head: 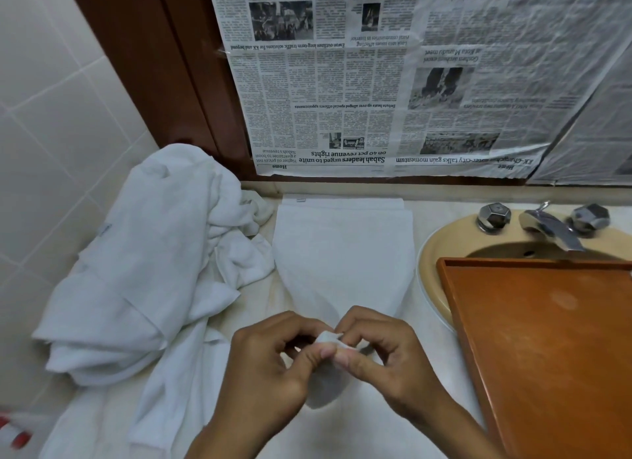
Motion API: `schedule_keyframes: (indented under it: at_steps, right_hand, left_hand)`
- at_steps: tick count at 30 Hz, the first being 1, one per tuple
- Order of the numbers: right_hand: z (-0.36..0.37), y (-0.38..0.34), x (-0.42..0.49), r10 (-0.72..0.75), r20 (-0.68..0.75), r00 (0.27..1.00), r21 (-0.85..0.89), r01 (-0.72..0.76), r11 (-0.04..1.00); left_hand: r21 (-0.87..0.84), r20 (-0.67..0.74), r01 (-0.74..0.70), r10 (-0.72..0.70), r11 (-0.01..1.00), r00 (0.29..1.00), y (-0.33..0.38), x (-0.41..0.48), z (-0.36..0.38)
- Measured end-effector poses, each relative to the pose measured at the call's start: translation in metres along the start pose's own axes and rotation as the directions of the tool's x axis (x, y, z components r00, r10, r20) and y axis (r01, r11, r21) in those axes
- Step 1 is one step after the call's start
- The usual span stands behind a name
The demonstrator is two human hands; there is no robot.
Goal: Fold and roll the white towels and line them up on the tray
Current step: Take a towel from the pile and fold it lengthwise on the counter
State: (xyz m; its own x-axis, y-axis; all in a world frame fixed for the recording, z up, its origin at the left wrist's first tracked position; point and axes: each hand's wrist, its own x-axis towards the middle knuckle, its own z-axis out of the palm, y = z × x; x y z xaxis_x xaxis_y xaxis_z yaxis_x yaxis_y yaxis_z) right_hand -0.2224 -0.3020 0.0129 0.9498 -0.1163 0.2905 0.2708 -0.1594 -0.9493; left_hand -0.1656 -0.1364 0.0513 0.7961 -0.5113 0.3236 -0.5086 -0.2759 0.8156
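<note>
Head view: I look down at a pale counter (434, 363) that runs along a wall.
Folded towel: the folded towel (342, 253) lies flat at the centre. Its wide end is far, by the wall, and its sides narrow to a point near me.
Left hand: my left hand (270, 366) has its fingers curled, with thumb and forefinger pinching the towel's near tip from the left.
Right hand: my right hand (386, 359) is curled the same way and pinches the same tip from the right, its thumb against my left thumb.
Tip: a small bunch of white cloth shows between my fingertips.
Pile of towels: the pile of towels (143, 270) is heaped at the left against the tiled wall (51, 133), and its right side touches the folded towel.
Tray: the orange-brown tray (547, 339) sits at the right, beside my right hand but not touching it, with its far edge over the sink.
Sink: the beige sink (441, 253) is at the far right, with a chrome tap (550, 229) behind it.
Newspaper: sheets of newspaper (342, 82) hang upside down on the far wall.
Near-left corner: something red and white (17, 434), too cut off to tell what it is.
</note>
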Motion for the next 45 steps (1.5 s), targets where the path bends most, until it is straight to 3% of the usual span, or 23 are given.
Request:
schedule_keyframes:
  at_steps: [3, 6, 8, 10, 13, 18, 21, 24, 29, 35, 45]
  right_hand:
    - [0.005, 0.003, -0.001, -0.064, -0.041, 0.997, -0.031, 0.063, 0.998]
    - [0.010, 0.007, 0.001, -0.118, -0.033, 0.992, -0.115, 0.114, 0.987]
    - [0.015, 0.012, 0.002, -0.143, 0.032, 0.989, -0.215, 0.147, 0.966]
    - [0.021, 0.014, 0.001, -0.156, 0.115, 0.981, -0.276, 0.183, 0.944]
    - [0.022, 0.015, 0.003, -0.185, 0.200, 0.962, -0.331, 0.243, 0.912]
    - [0.018, 0.015, 0.009, -0.176, 0.230, 0.957, -0.388, 0.256, 0.886]
    - [0.015, 0.014, 0.007, -0.153, 0.262, 0.953, -0.396, 0.251, 0.884]
    - [0.010, 0.013, 0.004, -0.152, 0.291, 0.945, -0.398, 0.264, 0.879]
    - [-0.014, 0.026, 0.000, -0.134, 0.268, 0.954, -0.435, 0.244, 0.867]
    - [-0.043, 0.049, -0.009, -0.055, 0.219, 0.974, -0.476, 0.156, 0.865]
    - [-0.074, 0.065, -0.016, 0.075, 0.229, 0.970, -0.542, 0.063, 0.838]
  left_hand:
    - [-0.081, 0.009, 0.101, -0.101, 0.992, 0.995, 0.001, -0.004, 0.001]
    - [-0.065, 0.222, 0.174, -0.155, 0.983, 0.963, -0.004, 0.003, -0.013]
    - [0.141, 0.362, 0.015, -0.065, 0.990, 0.930, -0.009, 0.014, -0.030]
    - [0.371, 0.559, -0.196, -0.049, 0.908, 0.827, -0.008, 0.026, -0.042]
    - [0.475, 0.732, -0.399, -0.100, 0.784, 0.674, -0.007, 0.032, -0.043]
    - [0.421, 0.758, -0.454, -0.029, 0.785, 0.652, -0.012, 0.039, -0.042]
    - [0.350, 0.734, -0.624, 0.210, 0.698, 0.646, -0.024, 0.038, -0.044]
    - [0.303, 0.735, -0.639, 0.254, 0.707, 0.629, -0.028, 0.039, -0.049]
    - [0.261, 0.701, -0.562, 0.246, 0.785, 0.669, -0.037, 0.049, -0.068]
    - [0.353, 0.602, -0.519, 0.236, 0.778, 0.763, -0.074, 0.064, -0.101]
    - [0.513, 0.388, -0.308, 0.103, 0.801, 0.916, -0.157, 0.081, -0.136]
